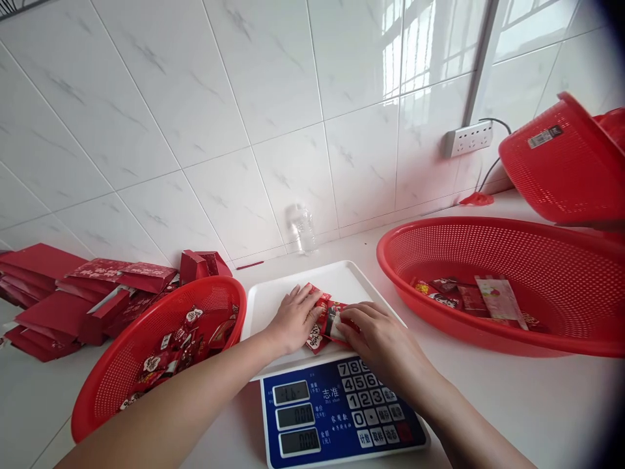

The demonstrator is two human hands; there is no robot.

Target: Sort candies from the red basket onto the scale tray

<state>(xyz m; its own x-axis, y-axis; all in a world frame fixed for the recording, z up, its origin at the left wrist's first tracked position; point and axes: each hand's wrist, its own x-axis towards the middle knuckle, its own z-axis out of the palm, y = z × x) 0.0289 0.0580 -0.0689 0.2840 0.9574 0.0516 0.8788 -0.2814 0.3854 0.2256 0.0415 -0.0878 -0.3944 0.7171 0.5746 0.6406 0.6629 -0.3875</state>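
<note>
A blue electronic scale (pixel 336 410) with a white weighing tray (pixel 336 280) stands in front of me. A small pile of red candy packets (pixel 326 318) lies on the tray's near side. My left hand (pixel 293 318) rests on the pile's left part with its fingers stretched out flat over the packets. My right hand (pixel 378 339) covers the pile's right part, its fingers curled and pinching a red and white packet.
A red perforated basket (pixel 112 384) with several small packets sits at the left; a larger red basket (pixel 576 273) with a few packets at the right, another tilted behind it. Flat red boxes (pixel 58 299) are stacked far left. A clear bottle (pixel 303 228) stands against the tiled wall.
</note>
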